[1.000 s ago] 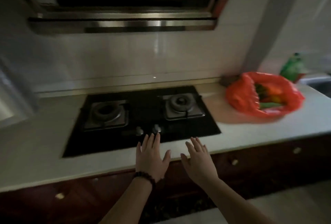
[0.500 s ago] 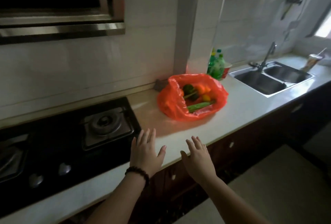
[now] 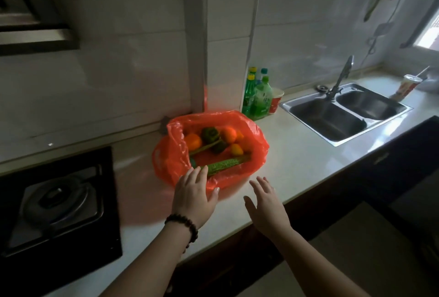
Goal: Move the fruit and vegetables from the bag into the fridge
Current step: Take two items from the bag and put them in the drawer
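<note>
Red plastic bag sits open on the white counter, between stove and sink, holding oranges, a green pepper and a cucumber. Left hand, fingers straight, overlaps the bag's near edge. Right hand hovers spread, holding nothing.

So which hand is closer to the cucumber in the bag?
The left. Left hand reaches over the bag's near edge, fingertips right by the cucumber's end. Right hand hovers over the counter, outside the bag, farther off.
</note>
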Available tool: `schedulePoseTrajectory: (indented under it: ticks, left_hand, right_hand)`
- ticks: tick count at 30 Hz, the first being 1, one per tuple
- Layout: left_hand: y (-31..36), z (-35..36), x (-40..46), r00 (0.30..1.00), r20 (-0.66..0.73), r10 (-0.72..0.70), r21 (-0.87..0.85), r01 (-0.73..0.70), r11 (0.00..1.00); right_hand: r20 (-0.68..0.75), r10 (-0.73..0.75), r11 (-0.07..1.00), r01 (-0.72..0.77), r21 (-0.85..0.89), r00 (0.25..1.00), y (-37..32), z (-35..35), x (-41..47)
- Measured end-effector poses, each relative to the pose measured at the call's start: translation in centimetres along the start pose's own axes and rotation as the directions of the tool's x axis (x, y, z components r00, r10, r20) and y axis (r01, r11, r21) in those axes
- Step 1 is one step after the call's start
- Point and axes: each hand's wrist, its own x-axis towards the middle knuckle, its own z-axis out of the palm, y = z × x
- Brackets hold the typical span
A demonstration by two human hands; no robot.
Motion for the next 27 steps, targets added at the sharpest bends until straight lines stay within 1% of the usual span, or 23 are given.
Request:
schedulePoseTrajectory:
  ticks: [8, 11, 14, 18, 20, 23, 27]
  left_hand:
    - [0.2, 5.6, 9.2, 0.999, 0.036, -0.030, -0.063, 0.033, 0.998]
    - [-0.4, 7.9, 13.1, 0.997, 0.064, -0.047, -0.055, 0.051, 0.997]
    - [-1.0, 10.1, 16.2, 0.989, 0.131, -0.063, -0.045, 0.070, 0.997]
    - [-1.0, 12.4, 19.1, 0.963, 0.259, -0.076, 0.007, 0.077, 0.997]
    - [-0.7, 13.2, 20.1, 0.953, 0.285, -0.102, 0.049, 0.092, 0.995]
    - [-0.4, 14.2, 21.4, 0.945, 0.283, -0.161, 0.092, 0.140, 0.986]
    - [-0.1, 15.1, 23.1, 0.921, 0.277, -0.274, 0.131, 0.246, 0.960]
  right_hand:
    - [0.041, -0.090, 0.996, 0.091, -0.013, 0.995, 2.9, 0.8, 10.6]
    - [0.081, -0.101, 0.994, 0.103, -0.020, 0.992, 3.9, 1.4, 15.4]
    - [0.172, -0.099, 0.993, 0.109, -0.048, 0.980, 4.2, 2.2, 19.4]
    - [0.257, -0.136, 0.983, 0.163, -0.087, 0.957, 4.5, 3.8, 23.2]
    - [0.299, -0.124, 0.983, 0.158, -0.092, 0.946, 4.8, 4.5, 24.4]
    - [0.370, -0.116, 0.984, 0.157, -0.084, 0.922, 5.5, 5.2, 26.0]
    - [0.393, -0.155, 0.980, 0.190, -0.052, 0.906, 6.2, 5.7, 28.0]
